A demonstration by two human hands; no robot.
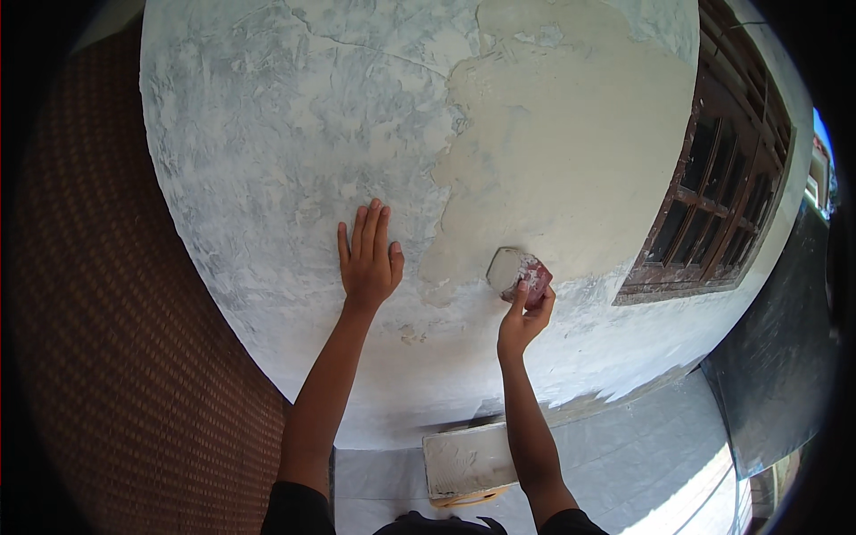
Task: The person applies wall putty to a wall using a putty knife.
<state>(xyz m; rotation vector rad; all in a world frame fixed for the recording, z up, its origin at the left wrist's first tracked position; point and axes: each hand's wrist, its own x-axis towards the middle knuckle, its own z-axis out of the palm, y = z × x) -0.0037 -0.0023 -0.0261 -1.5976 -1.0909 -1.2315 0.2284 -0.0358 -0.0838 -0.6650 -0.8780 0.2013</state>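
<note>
In front of me stands a wall (267,116), patchy white and grey, with a smoother beige coat of plaster (571,152) over its upper right part. My left hand (367,263) lies flat on the whitish area, fingers stretched upward and thumb out, holding nothing. Between the thumb and fingers of my right hand (524,325) is a small dark red, putty-smeared hand tool (532,276) with a pale flat face. It is held at the lower edge of the beige coat. Whether it touches the wall I cannot tell.
A brown woven panel (116,267) borders the wall on the left. To the right is a brown-framed window (713,196) with dark panes. Below, a pale smeared rectangular slab (465,462) rests above a grey sheet (624,455). A dark panel (776,348) leans at the right.
</note>
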